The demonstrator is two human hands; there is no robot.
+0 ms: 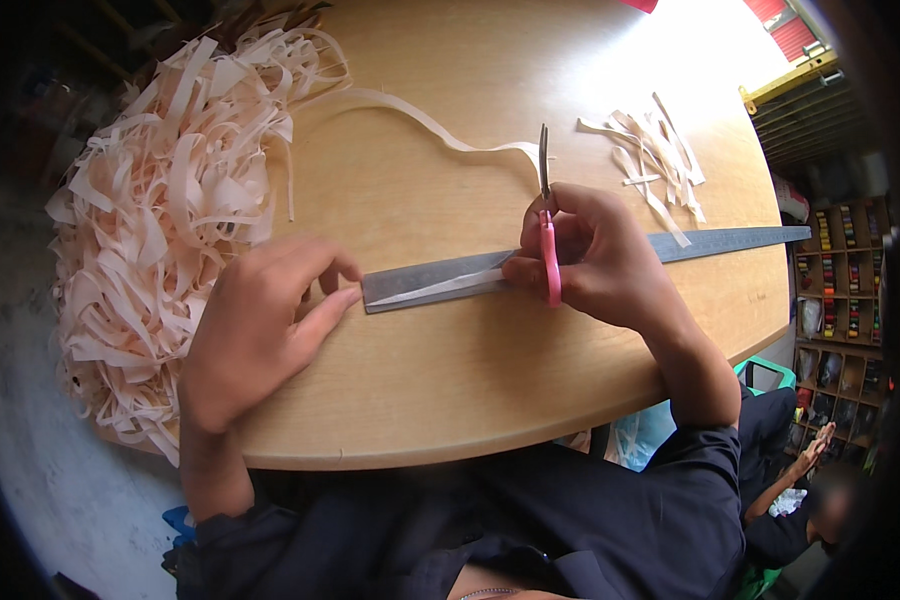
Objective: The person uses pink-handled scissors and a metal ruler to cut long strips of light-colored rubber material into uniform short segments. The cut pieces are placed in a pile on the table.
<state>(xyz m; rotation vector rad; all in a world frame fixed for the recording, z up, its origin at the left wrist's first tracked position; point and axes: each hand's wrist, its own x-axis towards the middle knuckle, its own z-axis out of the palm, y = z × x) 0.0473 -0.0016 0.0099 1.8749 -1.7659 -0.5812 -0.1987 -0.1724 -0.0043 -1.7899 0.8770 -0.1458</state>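
Observation:
My right hand (605, 255) is closed around a pair of scissors (550, 262) with pink handles, its blades pointing away from me. A long pale peach fabric strip (415, 112) curves across the table to the blades. Under my right fingers a metal ruler (410, 280) lies crosswise, with a pale strip end (440, 287) slanting over it from those fingers. At the ruler's left end is my left hand (260, 325), thumb and forefinger tips brought together in a pinch. What lies between those tips is too small to make out.
A big tangled heap of peach strips (170, 230) covers the table's left side. Several short cut strips (660, 155) lie at the far right of the wooden table (450, 400). Beyond the right edge stand shelves (840, 270) with colourful items, and another person (795, 520) sits low down.

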